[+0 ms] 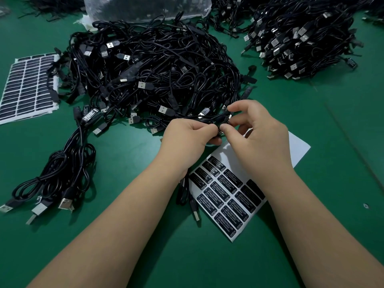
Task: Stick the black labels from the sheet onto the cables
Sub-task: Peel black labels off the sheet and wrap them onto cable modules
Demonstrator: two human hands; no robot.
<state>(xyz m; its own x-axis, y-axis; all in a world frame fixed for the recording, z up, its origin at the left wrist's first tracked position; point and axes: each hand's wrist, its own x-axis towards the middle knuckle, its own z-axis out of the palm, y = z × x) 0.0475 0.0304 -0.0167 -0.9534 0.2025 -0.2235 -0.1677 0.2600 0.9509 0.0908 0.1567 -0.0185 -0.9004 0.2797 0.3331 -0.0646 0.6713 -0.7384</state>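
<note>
Head view, looking down on a green, matte counter. Both hands meeting just above the near label sheet, at the front edge of the big tangled cable pile. Left hand with fingers curled, pinching a thin black cable and what looks like its small inline block. Right hand with thumb and forefinger pinched on the same spot, remaining fingers loosely arched above. Between the two thumbs a sliver of black label with white print, apparently being wrapped or pressed onto the block; exact seating hidden by the fingers.

Step in hand, by judgement: smoothing one label down. Next move likely calling for firm rubbing along the edges, then setting the cable aside with the finished bundle on the left, one of whose blocks bears a label, and peeling another sticker.

Sheet glossy white backing, upper half stripped bare, lower half carrying rounded black rectangles printed "LED CONTROLLER". A loose cable with a metal plug lying at its left edge. Full spare sheet far left, partly under the pile. Cables thin, rubbery, looped; plugs flat and metallic. Neater stack of cables upper right; clear plastic bag at the top.
</note>
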